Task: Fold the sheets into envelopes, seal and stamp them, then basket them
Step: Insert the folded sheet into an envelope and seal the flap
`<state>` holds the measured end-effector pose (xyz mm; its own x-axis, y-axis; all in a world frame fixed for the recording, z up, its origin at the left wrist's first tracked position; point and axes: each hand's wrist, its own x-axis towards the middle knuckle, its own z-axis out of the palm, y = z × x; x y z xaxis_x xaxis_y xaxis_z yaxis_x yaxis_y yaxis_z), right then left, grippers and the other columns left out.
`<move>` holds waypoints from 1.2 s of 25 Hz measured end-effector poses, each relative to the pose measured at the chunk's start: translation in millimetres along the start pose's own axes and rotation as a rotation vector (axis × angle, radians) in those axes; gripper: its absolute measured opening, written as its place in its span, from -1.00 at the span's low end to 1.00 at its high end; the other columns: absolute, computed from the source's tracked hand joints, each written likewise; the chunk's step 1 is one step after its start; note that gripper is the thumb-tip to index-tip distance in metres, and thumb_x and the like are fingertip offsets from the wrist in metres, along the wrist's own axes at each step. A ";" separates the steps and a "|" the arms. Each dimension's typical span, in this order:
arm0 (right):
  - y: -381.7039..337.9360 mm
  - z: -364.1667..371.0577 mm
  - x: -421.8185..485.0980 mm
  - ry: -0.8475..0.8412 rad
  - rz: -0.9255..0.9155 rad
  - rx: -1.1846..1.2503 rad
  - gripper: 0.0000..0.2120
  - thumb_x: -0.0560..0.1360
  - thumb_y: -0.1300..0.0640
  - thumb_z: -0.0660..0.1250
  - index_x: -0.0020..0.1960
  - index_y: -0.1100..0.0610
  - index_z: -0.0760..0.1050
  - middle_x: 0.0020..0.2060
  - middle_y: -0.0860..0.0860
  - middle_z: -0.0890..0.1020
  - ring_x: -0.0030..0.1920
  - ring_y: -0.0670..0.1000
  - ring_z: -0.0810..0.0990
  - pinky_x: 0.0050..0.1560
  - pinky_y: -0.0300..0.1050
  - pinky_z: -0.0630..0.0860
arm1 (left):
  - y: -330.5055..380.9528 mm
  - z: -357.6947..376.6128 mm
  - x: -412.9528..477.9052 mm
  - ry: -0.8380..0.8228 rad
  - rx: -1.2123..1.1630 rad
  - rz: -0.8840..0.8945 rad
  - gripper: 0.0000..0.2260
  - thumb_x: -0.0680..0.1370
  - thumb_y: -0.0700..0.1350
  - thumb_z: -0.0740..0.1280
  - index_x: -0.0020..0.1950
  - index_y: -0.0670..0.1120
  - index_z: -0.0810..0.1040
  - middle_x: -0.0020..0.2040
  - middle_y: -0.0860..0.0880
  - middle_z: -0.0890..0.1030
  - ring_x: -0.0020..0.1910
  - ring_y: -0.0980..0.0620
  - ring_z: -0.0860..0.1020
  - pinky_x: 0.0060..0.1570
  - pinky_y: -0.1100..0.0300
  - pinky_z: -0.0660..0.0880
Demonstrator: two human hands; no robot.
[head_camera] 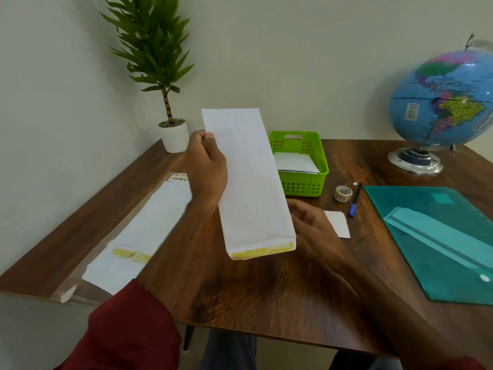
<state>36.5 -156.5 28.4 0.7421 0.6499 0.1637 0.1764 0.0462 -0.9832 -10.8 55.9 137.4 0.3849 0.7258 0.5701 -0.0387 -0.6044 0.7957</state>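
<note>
While the left hand (206,161) pinches a long white envelope (249,182) by its upper left edge, thumb and fingers curled onto the paper, the envelope hangs tilted above the middle of the wooden table (266,289), its yellow adhesive strip (262,251) at the lower end toward 6 o'clock. The right hand (312,222) sits at about 4 o'clock from the envelope's centre, fingers loosely curled beside its lower right edge; whether they actually touch the paper is hard to tell, since the envelope covers the fingertips. At 1 o'clock from the envelope stands a green basket (302,184) with white paper lying inside. To the right of the basket lie a small tape roll (343,193) and a blue-capped pen (355,200), close together, and just below them a small white slip (338,223) rests flat beside the right hand. A stack of envelopes in clear wrapping (138,236) lies at 8 o'clock, a teal plastic folder (440,244) at 3 o'clock, a potted plant (170,129) at 11 o'clock and a globe (440,102) at 2 o'clock.
</note>
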 end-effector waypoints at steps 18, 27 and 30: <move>10.5 -11.2 2.1 0.087 0.154 0.080 -0.54 0.50 0.38 0.44 0.35 0.08 0.56 0.08 -0.01 0.75 0.00 0.11 0.74 -0.19 -0.12 0.68 | -86.9 -8.3 -57.8 -0.528 0.394 -0.080 -0.04 0.38 0.09 0.58 0.57 0.07 0.02 0.62 -0.04 0.03 0.58 -0.09 0.11 0.50 -0.08 0.26; 4.2 -28.9 2.6 0.255 0.165 0.158 -0.69 0.54 0.29 0.41 0.27 0.10 0.63 0.03 0.03 0.76 -0.08 0.00 0.72 -0.29 -0.21 0.60 | -59.9 23.7 -53.4 -1.328 0.324 0.569 0.20 0.26 0.36 0.56 0.62 0.15 -0.18 0.63 0.18 -0.15 0.62 0.11 -0.22 0.59 -0.12 -0.23; 2.4 -32.4 1.9 0.284 0.164 0.189 -0.72 0.55 0.27 0.43 0.25 0.16 0.63 0.01 0.08 0.77 -0.12 -0.01 0.74 -0.28 -0.23 0.61 | -63.9 40.8 -52.5 -1.225 0.373 0.688 0.06 0.30 0.42 0.47 0.60 0.09 -0.01 0.55 0.08 0.19 0.56 0.04 0.15 0.59 -0.16 -0.07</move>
<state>59.3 -179.8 28.9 0.9052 0.4250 -0.0072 -0.0622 0.1157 -0.9913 9.1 43.0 48.2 0.9272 -0.3517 0.1292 -0.3731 -0.8975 0.2349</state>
